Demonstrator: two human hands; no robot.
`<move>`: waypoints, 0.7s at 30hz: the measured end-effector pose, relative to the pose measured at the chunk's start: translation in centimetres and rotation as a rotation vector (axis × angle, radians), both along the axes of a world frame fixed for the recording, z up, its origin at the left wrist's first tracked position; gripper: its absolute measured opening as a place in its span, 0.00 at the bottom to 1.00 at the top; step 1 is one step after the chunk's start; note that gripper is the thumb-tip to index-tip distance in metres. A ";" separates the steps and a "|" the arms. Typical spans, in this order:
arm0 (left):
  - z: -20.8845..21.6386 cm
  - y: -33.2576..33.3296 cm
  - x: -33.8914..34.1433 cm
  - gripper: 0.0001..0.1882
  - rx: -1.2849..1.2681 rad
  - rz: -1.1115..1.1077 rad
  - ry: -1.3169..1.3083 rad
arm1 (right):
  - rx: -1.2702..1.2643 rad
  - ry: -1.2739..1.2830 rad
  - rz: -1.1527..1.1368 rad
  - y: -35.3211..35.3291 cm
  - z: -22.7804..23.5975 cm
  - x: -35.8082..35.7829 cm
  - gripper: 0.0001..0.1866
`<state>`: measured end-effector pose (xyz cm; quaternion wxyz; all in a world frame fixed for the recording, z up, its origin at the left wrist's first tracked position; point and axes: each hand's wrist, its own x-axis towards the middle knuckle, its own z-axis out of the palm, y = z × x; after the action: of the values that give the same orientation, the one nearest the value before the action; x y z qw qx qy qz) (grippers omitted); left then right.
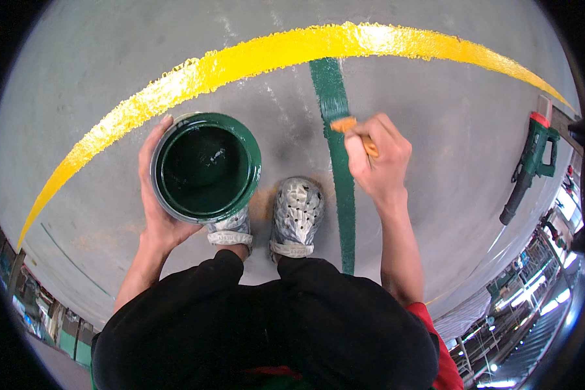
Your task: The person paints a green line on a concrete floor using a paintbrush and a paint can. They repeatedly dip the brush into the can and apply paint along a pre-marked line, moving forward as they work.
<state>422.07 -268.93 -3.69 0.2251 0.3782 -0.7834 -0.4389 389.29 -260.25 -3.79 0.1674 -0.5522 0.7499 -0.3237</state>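
Head view, looking straight down: the right hand is clenched round the orange handle of a paintbrush, fingers curled over it and knuckles up, the forearm running back toward the lower edge of the frame. The brush's bristles press on the floor just ahead of the fingertips, on a green stripe of paint. From the grip that stripe runs forward to meet a yellow stripe and back under the wrist, passing just beside the right shoe.

Off to the left of that grip, the left hand cups a paint can from below and from its outer side, the thumb lying along the rim and the palm under the base. The can is open, held level, and its inside is coated in dark green paint. It hangs over the left shoe, hiding most of it. Both shoes are grey and perforated, smeared with paint. Black trousers fill the lower frame.

Grey concrete floor lies all round, scuffed and with an orange-brown stain near the shoes. The yellow stripe arcs across it beyond both hands. Well to the right of the brush grip, a green power tool with a red cap lies on the floor. Shelving and lights show at the lower right rim.
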 end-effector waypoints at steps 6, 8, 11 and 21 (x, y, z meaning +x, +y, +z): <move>0.3 -0.1 0.0 0.71 -0.016 -0.022 -0.007 | -0.098 -0.067 -0.020 1.5 -0.6 -0.1 0.04; 0.4 -0.3 -0.1 0.71 -0.020 -0.033 -0.009 | -0.018 -0.034 0.006 2.1 -0.5 0.1 0.05; 0.3 -0.5 0.0 0.71 -0.036 -0.027 0.003 | 0.081 0.029 0.024 4.2 0.7 0.6 0.04; 9.2 -4.4 1.7 0.64 0.051 0.098 -0.296 | 0.455 0.044 -0.028 17.0 4.2 1.5 0.07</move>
<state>423.81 -273.37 5.48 0.1186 0.4820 -0.7773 -0.3865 390.76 -243.29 0.44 0.2665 -0.4967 0.8147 -0.1364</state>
